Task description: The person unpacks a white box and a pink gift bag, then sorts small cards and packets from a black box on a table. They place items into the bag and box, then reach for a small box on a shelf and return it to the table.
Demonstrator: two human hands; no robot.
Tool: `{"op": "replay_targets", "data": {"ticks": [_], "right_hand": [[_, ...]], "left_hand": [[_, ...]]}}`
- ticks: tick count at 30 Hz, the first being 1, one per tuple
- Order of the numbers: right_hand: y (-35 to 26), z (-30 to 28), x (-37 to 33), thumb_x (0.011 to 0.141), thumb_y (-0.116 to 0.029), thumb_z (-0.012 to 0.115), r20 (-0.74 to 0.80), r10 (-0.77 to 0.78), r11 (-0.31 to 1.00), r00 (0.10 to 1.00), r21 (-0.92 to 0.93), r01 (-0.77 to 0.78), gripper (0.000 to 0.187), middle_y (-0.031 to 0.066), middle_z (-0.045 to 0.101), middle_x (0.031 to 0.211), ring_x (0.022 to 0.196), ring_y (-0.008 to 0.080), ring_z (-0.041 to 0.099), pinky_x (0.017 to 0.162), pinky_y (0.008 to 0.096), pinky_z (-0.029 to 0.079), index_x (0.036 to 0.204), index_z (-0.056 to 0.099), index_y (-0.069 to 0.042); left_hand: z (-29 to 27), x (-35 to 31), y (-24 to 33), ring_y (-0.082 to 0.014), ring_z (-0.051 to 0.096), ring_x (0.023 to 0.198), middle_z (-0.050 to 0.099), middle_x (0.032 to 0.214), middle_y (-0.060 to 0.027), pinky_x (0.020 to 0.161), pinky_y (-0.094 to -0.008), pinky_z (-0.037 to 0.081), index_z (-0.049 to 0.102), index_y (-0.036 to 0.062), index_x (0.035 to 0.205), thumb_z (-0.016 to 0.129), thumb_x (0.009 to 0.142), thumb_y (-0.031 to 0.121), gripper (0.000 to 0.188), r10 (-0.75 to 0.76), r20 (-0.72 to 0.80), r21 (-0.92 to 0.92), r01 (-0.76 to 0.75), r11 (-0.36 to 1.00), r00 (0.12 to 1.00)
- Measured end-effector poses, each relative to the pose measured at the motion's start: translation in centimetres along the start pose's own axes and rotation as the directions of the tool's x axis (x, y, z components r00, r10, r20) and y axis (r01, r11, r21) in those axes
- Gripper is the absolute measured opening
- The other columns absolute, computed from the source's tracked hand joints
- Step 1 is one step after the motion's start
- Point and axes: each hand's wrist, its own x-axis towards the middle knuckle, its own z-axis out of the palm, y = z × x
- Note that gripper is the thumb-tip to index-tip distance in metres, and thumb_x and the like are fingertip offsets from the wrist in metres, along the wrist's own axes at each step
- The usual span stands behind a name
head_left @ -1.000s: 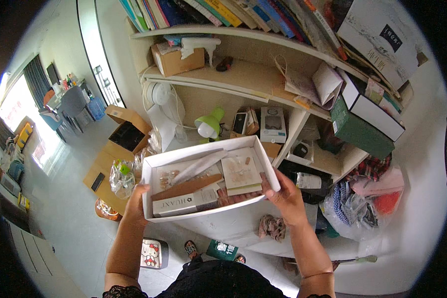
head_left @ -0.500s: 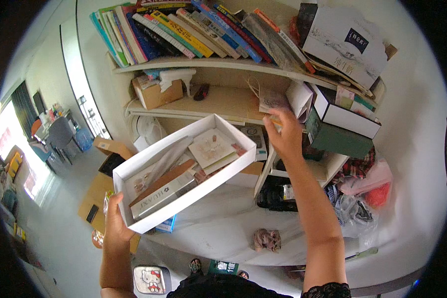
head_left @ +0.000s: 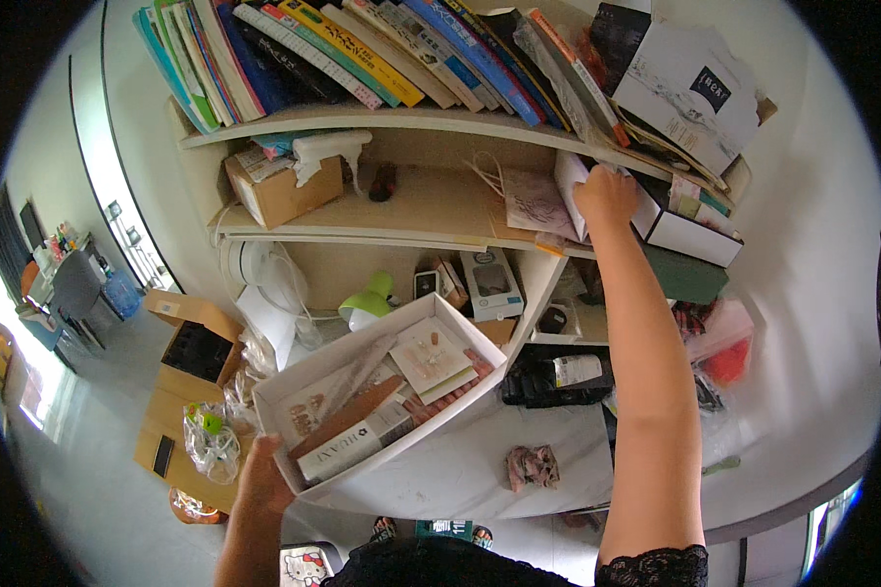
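1. An open white box (head_left: 421,416) is hanging at a slant over the pale desk (head_left: 470,479), its left end nearer the body.
2. Inside it, a small carton (head_left: 343,453), a brown strip (head_left: 357,415) and a square card (head_left: 431,357) are lying side by side.
3. The left hand (head_left: 262,476) is gripping the box's near left corner, partly closed; its fingers are mostly hiding beneath.
4. The right hand (head_left: 607,196) is resting up at the middle shelf, fingers curled, between a paper bag (head_left: 536,203) and a black-and-white box (head_left: 695,238). Whether it is grasping either, I cannot tell; the back of the hand is blocking the view.
5. A crumpled cloth (head_left: 533,468) is lying on the desk, right of the white box.
6. Behind the white box, a green lamp (head_left: 370,296) is standing.
7. Books (head_left: 362,49) are leaning along the top shelf.
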Motion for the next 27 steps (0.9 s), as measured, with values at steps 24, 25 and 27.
{"op": "replay_targets", "data": {"ticks": [24, 25, 27], "right_hand": [[-1.0, 3.7, -3.2, 0.083, -0.014, 0.055, -0.027, -0.761, 0.608, 0.648, -0.38, 0.697, 0.018, 0.0143, 0.067, 0.096, 0.092, 0.0274, 0.066, 0.072, 0.0393, 0.055, 0.097, 0.058, -0.003], [-0.7, 3.0, -3.0, 0.084, -0.012, 0.052, -0.138, -0.808, 0.569, 0.572, -0.433, 0.699, 0.013, 0.0133, 0.067, 0.092, 0.088, 0.0259, 0.067, 0.069, 0.0384, 0.055, 0.092, 0.058, -0.004], [-0.6, 1.6, -3.4, 0.081, -0.014, 0.056, -0.232, -0.833, 0.547, 0.503, -0.487, 0.681, 0.016, 0.011, 0.066, 0.093, 0.089, 0.0221, 0.065, 0.069, 0.0338, 0.055, 0.094, 0.056, -0.004]], "left_hand": [[-0.9, 1.4, -9.4, -0.034, 0.051, 0.122, 0.05, 0.133, -0.0173, 0.104, -0.0522, 0.039, 0.036, 0.0022, 0.136, 0.055, 0.081, 0.018, 0.061, -0.119, 0.085, -0.056, 0.124, 0.991, 0.989], [0.1, 1.3, -8.5, -0.0333, 0.051, 0.122, 0.05, 0.133, -0.0171, 0.104, -0.0513, 0.039, 0.037, 0.0016, 0.136, 0.057, 0.08, 0.019, 0.062, -0.096, 0.097, -0.068, 0.103, 0.992, 0.991], [1.3, 1.2, -7.2, -0.0319, 0.05, 0.123, 0.051, 0.133, -0.0168, 0.105, -0.0496, 0.038, 0.037, 0.0003, 0.136, 0.061, 0.079, 0.023, 0.066, -0.039, 0.121, -0.089, 0.05, 0.995, 0.992]]}}
